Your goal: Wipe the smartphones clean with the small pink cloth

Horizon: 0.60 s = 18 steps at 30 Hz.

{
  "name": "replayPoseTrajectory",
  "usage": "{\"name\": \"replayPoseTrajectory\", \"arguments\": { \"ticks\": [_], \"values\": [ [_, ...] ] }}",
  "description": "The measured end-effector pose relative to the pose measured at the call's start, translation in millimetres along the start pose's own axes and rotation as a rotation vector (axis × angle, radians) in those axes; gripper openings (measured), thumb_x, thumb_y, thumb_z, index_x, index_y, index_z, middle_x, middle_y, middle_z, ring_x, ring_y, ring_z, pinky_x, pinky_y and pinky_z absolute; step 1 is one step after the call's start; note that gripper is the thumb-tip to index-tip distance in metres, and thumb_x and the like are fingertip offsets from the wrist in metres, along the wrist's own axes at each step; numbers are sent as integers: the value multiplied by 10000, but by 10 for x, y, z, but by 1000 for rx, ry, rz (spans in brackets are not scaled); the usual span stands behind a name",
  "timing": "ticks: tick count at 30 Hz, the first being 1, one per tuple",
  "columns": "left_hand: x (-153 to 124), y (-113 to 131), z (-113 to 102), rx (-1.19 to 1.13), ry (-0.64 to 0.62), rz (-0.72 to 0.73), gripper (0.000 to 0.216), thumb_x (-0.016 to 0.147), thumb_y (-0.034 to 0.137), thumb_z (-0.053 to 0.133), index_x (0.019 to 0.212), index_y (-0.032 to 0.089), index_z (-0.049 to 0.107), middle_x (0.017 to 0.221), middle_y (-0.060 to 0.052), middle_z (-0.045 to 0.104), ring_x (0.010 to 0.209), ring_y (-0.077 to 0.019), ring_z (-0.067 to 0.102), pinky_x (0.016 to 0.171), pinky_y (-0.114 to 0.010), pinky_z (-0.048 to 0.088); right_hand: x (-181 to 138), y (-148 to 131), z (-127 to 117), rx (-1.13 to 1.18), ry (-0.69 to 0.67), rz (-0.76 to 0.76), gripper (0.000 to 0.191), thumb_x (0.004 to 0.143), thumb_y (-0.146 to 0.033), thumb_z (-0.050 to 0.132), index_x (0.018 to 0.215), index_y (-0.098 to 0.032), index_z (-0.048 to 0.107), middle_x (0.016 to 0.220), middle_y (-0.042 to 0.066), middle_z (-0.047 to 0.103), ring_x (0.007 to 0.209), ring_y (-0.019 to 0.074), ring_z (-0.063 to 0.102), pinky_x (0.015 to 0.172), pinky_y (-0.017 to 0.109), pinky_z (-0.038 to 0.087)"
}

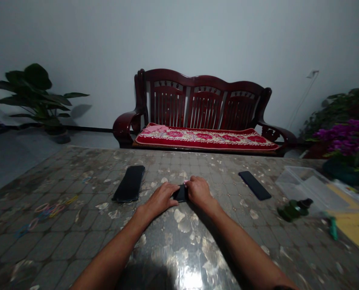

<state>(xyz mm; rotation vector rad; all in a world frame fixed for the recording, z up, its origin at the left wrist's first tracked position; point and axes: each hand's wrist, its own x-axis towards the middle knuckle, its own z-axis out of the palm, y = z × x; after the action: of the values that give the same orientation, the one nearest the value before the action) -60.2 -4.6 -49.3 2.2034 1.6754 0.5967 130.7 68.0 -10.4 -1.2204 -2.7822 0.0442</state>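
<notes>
A small black flat object, seemingly a phone, lies on the table between my hands. My left hand grips its left side, with the thumb at the near edge and the fingers at the far edge. Curled at its right side, my right hand has a scrap of pale pinkish material, like tissue or cloth, showing at the fingertips; most of it is hidden. To the left lies a larger black phone-like slab. A dark blue phone-like slab rests on the right.
Colourful bands lie at the left of the patterned tabletop. On the right are a green bottle, a clear plastic box and a yellow item. A red-cushioned wooden bench stands beyond the table's far edge.
</notes>
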Motion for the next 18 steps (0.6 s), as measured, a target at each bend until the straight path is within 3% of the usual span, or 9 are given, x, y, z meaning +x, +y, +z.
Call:
{"name": "replayPoseTrajectory", "arguments": {
  "ticks": [5,9,18],
  "values": [
    [-7,-5,11,-4,11,-7,849,744,224,843,1490,227,437,1252,-101,670,1160,-288,603,1021,-410,484,25,-182,31,5,-9,-39,283,958,-216,482,1074,-165,735,1014,125,696,966,246,631,829,323,422],
    [-18,-28,35,-2,34,-6,830,745,231,845,1473,245,448,1285,-95,660,1192,-290,595,1059,-439,463,-60,-240,48,23,-21,-107,286,963,-243,490,1112,-167,721,1031,126,695,965,245,628,831,322,411],
    [-6,-4,19,10,27,-18,783,731,240,860,1432,213,511,1279,-118,666,1185,-300,599,1049,-425,464,-179,216,-100,-20,-22,106,318,980,-224,456,1097,-206,751,1015,119,704,947,243,638,790,316,385]
  ]
}}
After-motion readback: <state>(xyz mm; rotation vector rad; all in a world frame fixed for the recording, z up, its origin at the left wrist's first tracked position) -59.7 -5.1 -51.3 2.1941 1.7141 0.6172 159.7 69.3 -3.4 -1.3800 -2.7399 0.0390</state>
